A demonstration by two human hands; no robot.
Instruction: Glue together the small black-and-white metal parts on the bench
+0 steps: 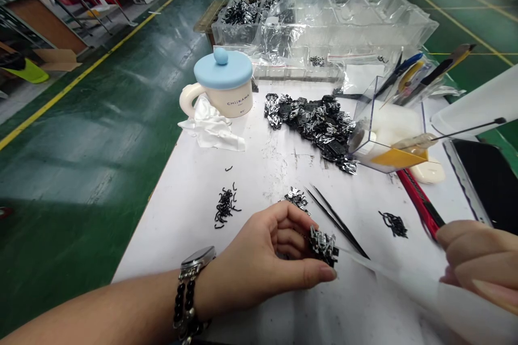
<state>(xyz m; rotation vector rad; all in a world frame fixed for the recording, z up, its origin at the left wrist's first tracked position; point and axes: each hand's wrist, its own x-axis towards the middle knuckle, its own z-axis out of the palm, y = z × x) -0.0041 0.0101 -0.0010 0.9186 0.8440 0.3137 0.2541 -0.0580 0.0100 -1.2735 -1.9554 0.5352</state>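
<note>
My left hand (267, 259) pinches a small black part with bright metal contacts (324, 245) between thumb and fingers, low over the white work surface. At the right edge, my right hand (481, 259) is closed, its fingers curled. A blurred, translucent whitish strip (437, 296) stretches from beside the part to below the right hand; what those fingers grip is hidden. Black tweezers (338, 221) lie just beyond the part. Close to the left fingers is a small pile of metal pieces (297, 198). Small black hooked pieces form one heap (225, 206) at left and another (394, 225) at right.
Farther back lies a large pile of black-and-metal parts (319, 124). A lidded mug (229, 91) and crumpled tissue (214, 129) stand left. On the right are a clear tool holder (388, 135), a red-handled tool (421, 205) and a phone (485, 183). A co-worker sits behind divided clear trays (343, 32).
</note>
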